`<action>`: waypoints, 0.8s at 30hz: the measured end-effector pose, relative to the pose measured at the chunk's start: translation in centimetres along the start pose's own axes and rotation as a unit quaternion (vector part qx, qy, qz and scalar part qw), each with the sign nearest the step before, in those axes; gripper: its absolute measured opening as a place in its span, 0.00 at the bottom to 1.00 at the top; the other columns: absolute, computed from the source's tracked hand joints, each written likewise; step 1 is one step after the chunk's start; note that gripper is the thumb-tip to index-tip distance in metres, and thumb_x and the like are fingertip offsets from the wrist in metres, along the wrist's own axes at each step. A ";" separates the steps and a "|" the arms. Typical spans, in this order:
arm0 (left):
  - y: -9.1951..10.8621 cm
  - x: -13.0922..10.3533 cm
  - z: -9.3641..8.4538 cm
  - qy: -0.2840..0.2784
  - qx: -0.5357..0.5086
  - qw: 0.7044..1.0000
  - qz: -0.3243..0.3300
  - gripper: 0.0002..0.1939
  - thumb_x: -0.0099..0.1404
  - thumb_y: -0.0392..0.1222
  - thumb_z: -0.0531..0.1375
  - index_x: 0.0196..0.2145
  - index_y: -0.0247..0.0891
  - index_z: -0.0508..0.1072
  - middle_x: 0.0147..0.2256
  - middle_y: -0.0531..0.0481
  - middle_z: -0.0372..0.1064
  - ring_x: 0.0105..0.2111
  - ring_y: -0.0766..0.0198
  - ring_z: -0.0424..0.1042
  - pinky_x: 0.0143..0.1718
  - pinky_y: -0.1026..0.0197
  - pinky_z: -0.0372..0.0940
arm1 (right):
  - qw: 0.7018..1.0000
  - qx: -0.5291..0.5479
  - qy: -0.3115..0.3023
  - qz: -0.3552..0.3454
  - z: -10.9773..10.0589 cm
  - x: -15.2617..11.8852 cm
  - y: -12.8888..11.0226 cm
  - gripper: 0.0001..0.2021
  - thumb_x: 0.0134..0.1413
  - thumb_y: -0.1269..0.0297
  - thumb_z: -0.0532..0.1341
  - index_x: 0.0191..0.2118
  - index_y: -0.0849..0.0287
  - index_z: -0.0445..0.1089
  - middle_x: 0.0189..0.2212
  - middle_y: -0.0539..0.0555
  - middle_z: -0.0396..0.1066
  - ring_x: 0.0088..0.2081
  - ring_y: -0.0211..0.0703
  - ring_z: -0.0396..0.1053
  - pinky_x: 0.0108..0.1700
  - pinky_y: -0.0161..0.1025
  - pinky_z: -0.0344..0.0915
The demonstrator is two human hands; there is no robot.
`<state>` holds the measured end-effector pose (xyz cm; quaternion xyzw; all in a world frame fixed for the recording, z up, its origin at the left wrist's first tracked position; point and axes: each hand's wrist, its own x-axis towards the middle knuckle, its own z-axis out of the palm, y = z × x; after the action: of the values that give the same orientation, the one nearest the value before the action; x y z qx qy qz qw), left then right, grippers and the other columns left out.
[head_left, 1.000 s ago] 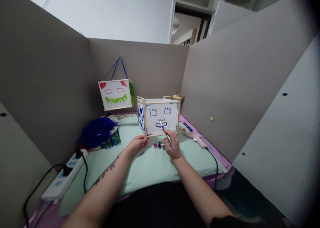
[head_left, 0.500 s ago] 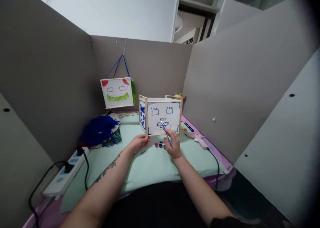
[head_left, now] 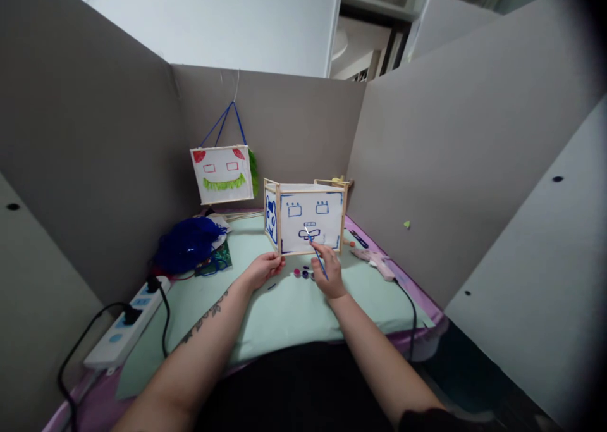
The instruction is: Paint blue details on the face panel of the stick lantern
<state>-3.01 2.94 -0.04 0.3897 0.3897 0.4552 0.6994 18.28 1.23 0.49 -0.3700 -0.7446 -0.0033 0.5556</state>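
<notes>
A paper lantern (head_left: 303, 220) with a thin wooden frame stands on the table, its white front painted with a blue face and corner marks. A blue animal face shows on its left side. My left hand (head_left: 266, 269) is closed at the lower left corner post of the lantern, its fingertips pinching there. In my right hand (head_left: 328, 271) is a slim blue paintbrush (head_left: 318, 255), its tip against the painted mouth on the front panel. Small paint pots (head_left: 304, 274), pink and dark, sit between my hands, partly hidden by the right one.
A similar lantern (head_left: 222, 176) with a red and green face hangs from blue cords at the back left. Blue yarn (head_left: 187, 245) and a power strip (head_left: 126, 324) lie left. A pink glue gun (head_left: 379, 266) with its cable lies right. Grey partitions (head_left: 294, 128) surround the table.
Hardly anything differs. Both hands keep their places at the lantern, and the brush tip stays at the painted mouth; the whole view has shifted very slightly.
</notes>
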 end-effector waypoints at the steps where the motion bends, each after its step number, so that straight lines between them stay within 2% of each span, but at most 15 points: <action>1: 0.0 0.0 0.0 0.001 0.000 1.000 0.000 0.06 0.54 0.34 0.66 0.27 0.31 0.72 0.25 0.48 0.69 0.23 0.71 0.66 0.28 0.68 0.59 | 1.000 -0.001 0.000 0.001 0.0 0.0 0.0 0.17 0.59 0.66 0.52 0.54 0.57 0.63 0.47 0.58 0.69 0.50 0.49 0.65 0.51 0.50 0.66; 24: 0.0 0.1 -0.1 -0.007 0.010 1.000 0.003 0.08 0.52 0.37 0.68 0.26 0.32 0.72 0.25 0.48 0.69 0.23 0.71 0.65 0.26 0.68 0.59 | 0.999 0.005 0.032 0.014 -0.5 0.1 -0.3 0.16 0.60 0.66 0.52 0.52 0.57 0.65 0.45 0.59 0.70 0.48 0.48 0.67 0.50 0.49 0.65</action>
<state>-3.07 3.02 -0.13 0.4008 0.3879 0.4510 0.6967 18.55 0.87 0.86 -0.3774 -0.7209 -0.0034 0.5813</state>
